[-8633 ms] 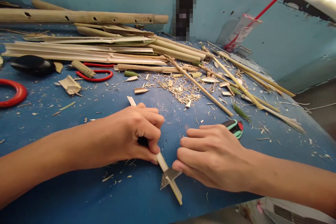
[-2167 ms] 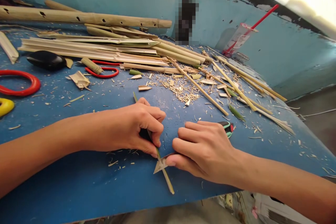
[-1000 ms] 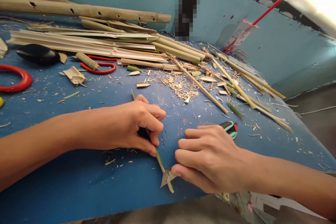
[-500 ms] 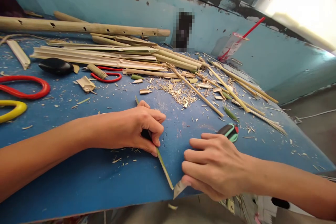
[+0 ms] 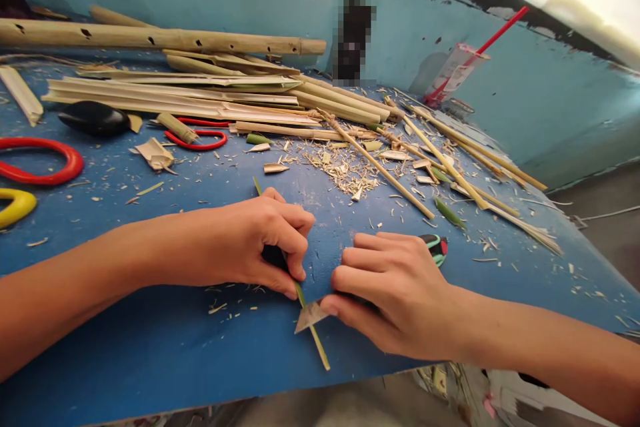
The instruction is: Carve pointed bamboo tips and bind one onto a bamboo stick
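My left hand (image 5: 265, 237) is closed on a thin green bamboo strip (image 5: 321, 349), pinning it against the blue table top. Something black (image 5: 274, 255) shows beneath its curled fingers; I cannot make out what it is. My right hand (image 5: 395, 290) grips a utility knife (image 5: 439, 251) with a black and green handle and a red end. Its flat metal blade (image 5: 309, 317) lies across the strip, just below my left thumb. The strip's far tip pokes out beyond the left hand, while its pale near end slants toward the table's front edge.
Split bamboo pieces (image 5: 180, 101) and a long holed bamboo pole (image 5: 150, 38) lie at the back. Shavings (image 5: 345, 173) are heaped mid-table. Red-handled scissors (image 5: 70, 163), a yellow handle (image 5: 17, 207), a black rounded object (image 5: 94, 119) and a cup with a red straw (image 5: 453, 73) stand around.
My right hand has moved left and slightly up with the knife, bringing the blade from beside the strip's near end onto the strip near my left thumb. The view has shifted slightly.
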A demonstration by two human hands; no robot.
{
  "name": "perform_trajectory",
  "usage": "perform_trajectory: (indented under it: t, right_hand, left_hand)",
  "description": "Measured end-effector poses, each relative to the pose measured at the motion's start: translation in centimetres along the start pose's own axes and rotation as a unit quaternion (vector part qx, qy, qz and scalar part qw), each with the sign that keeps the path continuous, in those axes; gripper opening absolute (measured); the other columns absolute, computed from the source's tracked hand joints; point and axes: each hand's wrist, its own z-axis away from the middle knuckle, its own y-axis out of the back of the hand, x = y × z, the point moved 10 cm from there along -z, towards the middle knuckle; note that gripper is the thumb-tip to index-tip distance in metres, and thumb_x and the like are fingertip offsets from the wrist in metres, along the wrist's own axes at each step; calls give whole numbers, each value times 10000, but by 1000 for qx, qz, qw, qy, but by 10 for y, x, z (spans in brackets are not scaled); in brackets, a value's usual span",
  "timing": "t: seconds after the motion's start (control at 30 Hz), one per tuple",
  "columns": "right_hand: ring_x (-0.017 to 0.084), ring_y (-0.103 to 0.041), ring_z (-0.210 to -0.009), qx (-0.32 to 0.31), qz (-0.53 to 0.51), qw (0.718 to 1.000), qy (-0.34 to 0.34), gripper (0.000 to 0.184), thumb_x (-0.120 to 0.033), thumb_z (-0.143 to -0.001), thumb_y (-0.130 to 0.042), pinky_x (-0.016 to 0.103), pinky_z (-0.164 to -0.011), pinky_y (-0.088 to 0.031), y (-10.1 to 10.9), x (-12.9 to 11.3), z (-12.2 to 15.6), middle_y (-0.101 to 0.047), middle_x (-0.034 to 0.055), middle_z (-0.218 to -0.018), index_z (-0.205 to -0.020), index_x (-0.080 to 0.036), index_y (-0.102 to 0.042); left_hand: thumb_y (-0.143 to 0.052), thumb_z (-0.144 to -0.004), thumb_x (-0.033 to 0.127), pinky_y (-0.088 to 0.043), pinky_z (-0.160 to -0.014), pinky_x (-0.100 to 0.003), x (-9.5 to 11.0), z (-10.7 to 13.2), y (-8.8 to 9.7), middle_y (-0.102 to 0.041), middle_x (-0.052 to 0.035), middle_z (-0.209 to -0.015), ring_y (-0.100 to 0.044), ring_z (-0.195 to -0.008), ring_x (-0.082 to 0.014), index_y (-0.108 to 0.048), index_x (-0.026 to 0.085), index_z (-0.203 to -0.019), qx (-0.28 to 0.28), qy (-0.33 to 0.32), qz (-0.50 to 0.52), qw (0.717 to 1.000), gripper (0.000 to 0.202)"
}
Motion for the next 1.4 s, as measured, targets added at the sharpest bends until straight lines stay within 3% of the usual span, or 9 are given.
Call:
perform_trajectory:
  t: [0.17,0.37,0.57,0.87,1.23,1.4]
  right_hand:
    - [163,-360,-669,18,-8,1000,6,402,-387,-1123,-583,355,-626,-237,4,2,-4,-502,-43,-680,-758,-219,-567]
    - [167,-367,-653,-7,-19,999,37,423,-357,-1127,-566,355,-616,-246,0,-8,-3,-500,-45,-666,-727,-223,-535]
    - [168,-351,-650,35,23,998,46,393,-355,-1124,-575,359,-604,-191,6,-13,0,-508,-45,-648,-756,-216,-576]
    - [167,-391,-657,-44,-32,998,35,434,-333,-1151,-499,354,-615,-261,-5,-9,-1,-547,-34,-678,-730,-228,-501]
    - [163,-363,-640,-98,-44,994,37,405,-329,-1130,-553,369,-588,-217,-5,-11,3,-587,-52,-681,-741,-225,-505]
    - [153,-429,-652,-144,-64,987,43,426,-355,-1131,-554,356,-603,-221,-10,-9,-1,-625,-43,-678,-728,-223,-510]
  left_hand:
    - [-885,-929,255,-323,-923,-231,-1,-2,-1,-677,78,-849,-622,-783,-103,-814,284,-906,-18,5,4,1000,80]
    - [-888,-920,238,-337,-900,-229,0,-2,0,-661,72,-830,-604,-766,-105,-814,283,-888,-12,0,-4,1000,92]
    - [-881,-926,226,-348,-900,-233,-2,-4,-1,-668,73,-830,-601,-741,-97,-822,290,-872,-20,11,3,1000,102]
    - [-894,-904,179,-364,-909,-253,-2,-3,-1,-669,69,-819,-608,-736,-101,-827,296,-857,-24,23,11,999,143]
    - [-822,-987,295,-332,-930,-246,-3,-1,-3,-671,70,-861,-616,-775,-114,-796,314,-911,-29,-1,-7,1000,83]
    - [-815,-995,314,-321,-940,-246,-5,0,-6,-672,71,-862,-632,-805,-117,-787,301,-910,-34,6,-2,999,90]
